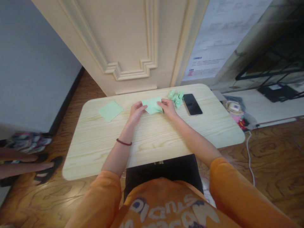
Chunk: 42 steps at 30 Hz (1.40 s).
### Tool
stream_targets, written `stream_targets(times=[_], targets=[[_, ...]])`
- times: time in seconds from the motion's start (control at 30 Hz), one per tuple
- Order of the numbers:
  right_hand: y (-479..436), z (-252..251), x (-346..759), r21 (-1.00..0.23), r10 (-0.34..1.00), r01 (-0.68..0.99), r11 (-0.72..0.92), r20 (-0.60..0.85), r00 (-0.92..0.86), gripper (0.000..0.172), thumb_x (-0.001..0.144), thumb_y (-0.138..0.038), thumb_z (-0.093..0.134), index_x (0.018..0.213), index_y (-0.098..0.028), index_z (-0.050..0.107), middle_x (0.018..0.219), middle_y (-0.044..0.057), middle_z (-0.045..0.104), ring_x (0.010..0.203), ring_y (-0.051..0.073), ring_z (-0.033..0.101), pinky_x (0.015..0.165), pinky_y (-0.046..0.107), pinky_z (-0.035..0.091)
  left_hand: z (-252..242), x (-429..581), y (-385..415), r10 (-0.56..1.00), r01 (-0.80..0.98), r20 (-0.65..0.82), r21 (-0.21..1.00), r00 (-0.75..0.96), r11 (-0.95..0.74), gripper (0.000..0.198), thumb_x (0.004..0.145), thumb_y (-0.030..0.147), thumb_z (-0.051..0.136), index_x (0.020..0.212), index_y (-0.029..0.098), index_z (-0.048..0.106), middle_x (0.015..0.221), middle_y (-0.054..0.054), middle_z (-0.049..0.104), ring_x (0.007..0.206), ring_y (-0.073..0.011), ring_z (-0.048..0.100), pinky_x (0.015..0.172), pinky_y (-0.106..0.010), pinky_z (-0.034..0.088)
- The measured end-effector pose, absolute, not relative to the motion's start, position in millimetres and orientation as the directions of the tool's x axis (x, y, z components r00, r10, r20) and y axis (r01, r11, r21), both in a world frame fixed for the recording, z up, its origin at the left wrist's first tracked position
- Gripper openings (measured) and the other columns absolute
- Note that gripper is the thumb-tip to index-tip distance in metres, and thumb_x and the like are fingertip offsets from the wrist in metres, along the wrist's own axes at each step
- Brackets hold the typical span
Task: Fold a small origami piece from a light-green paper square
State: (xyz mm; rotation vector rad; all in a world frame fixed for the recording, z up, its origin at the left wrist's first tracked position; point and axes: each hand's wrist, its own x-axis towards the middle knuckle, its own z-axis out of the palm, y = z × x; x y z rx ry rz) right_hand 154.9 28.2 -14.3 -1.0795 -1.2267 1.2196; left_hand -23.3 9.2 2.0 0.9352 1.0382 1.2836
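A light green paper sheet (152, 106) lies on the small wooden table (152, 139), partly folded. My left hand (136, 112) pinches its left edge with fingers curled. On the sheet's right edge rests my right hand (168, 107), its fingers pressed down on the paper. Just right of that hand lies a small heap of folded green paper pieces (176, 97). A flat square of green paper (110, 110) lies apart at the table's left. A red band circles my left wrist.
A black phone (192, 104) lies face up at the table's right. A cream panelled door stands behind the table. Sandals and another person's foot (35, 166) are on the floor at left; a white cable (249, 155) runs at right.
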Motion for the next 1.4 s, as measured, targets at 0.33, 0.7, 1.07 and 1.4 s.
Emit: stream_targets(times=[0.33, 0.7, 1.07, 1.4], targets=[[21.4, -8.1, 154.2, -0.994, 0.987, -0.064, 0.088, 0.095, -0.127, 0.036, 0.064, -0.036, 0.074, 0.092, -0.024, 0.054, 0.07, -0.002, 0.067, 0.066, 0.019, 0.064, 0.059, 0.029, 0.048, -8.9, -26.5, 14.7, 0.989, -0.246, -0.069, 0.969, -0.13, 0.035, 0.049, 0.046, 0.037, 0.087, 0.084, 0.014, 0.069, 0.085, -0.01, 0.073, 0.083, -0.0253, 0.069, 0.074, -0.034, 0.054], [18.4, -1.8, 159.9, -0.903, 0.895, 0.123, 0.411, 0.373, -0.244, 0.013, 0.082, -0.02, 0.055, 0.094, -0.02, 0.06, 0.087, 0.001, 0.065, 0.067, 0.013, 0.058, 0.059, 0.023, 0.044, -3.0, -23.4, 8.0, 0.994, -0.272, -0.109, 0.957, -0.032, 0.096, 0.056, 0.04, 0.03, 0.09, 0.089, 0.013, 0.068, 0.083, -0.007, 0.074, 0.074, -0.0224, 0.068, 0.075, -0.034, 0.054], [16.3, -0.5, 162.7, -0.865, 0.838, 0.205, 0.458, 0.343, -0.424, 0.038, 0.072, -0.006, 0.049, 0.095, -0.018, 0.076, 0.104, 0.005, 0.074, 0.089, 0.018, 0.066, 0.078, 0.029, 0.049, 1.9, -32.2, 9.5, 0.98, -0.307, -0.197, 0.934, -0.024, 0.18, 0.044, 0.053, 0.023, 0.084, 0.091, 0.012, 0.068, 0.085, -0.008, 0.074, 0.086, -0.0263, 0.069, 0.082, -0.037, 0.054], [23.3, -5.8, 159.2, -0.966, 0.949, 0.059, 0.251, 0.234, -0.21, 0.022, 0.064, -0.034, 0.077, 0.075, -0.016, 0.074, 0.079, 0.003, 0.073, 0.071, 0.018, 0.064, 0.068, 0.029, 0.049, 8.6, -30.5, 8.4, 0.992, -0.388, -0.107, 0.913, 0.07, 0.127, 0.051, 0.069, 0.014, 0.067, 0.119, 0.023, 0.059, 0.108, -0.005, 0.069, 0.099, -0.0221, 0.067, 0.09, -0.037, 0.055]])
